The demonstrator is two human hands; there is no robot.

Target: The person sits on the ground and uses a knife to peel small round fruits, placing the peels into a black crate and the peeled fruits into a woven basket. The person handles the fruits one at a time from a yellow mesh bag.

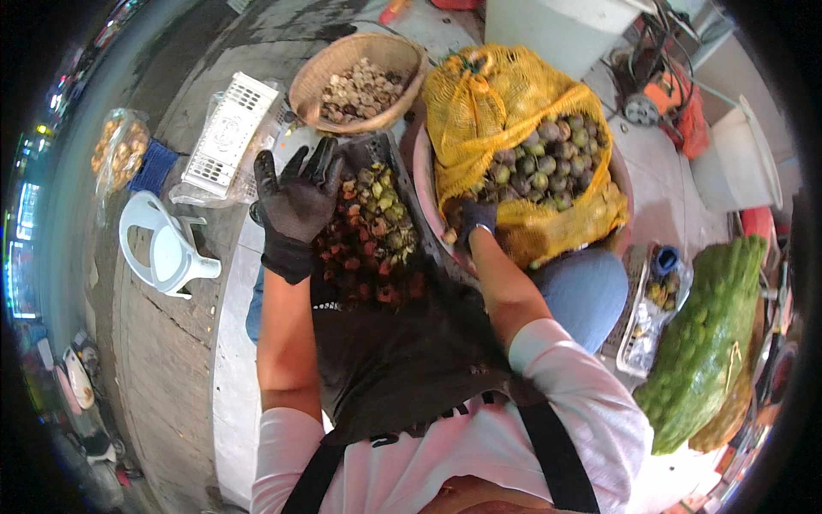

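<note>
My left hand (300,199), in a black glove, is raised with its fingers spread and nothing in it. Beneath and beside it lies a dark plastic crate (420,221) holding green and reddish-brown husk pieces (379,225). My right hand (472,221), in a dark glove, is at the lower left edge of an open yellow mesh sack (523,80); its fingers are partly hidden, so its grip cannot be told. Round dark purple-green fruits (552,160) fill the sack, which sits in a pink basin (425,170). A small brownish piece (450,236) is beside the right hand.
A wicker basket (308,83) of pale brown pieces stands beyond the crate. A white perforated basket (228,135), a plastic chair (154,250) and a bag of round produce (120,151) are at left. White buckets (732,164), a tray (632,321) and a full green sack (700,347) are at right.
</note>
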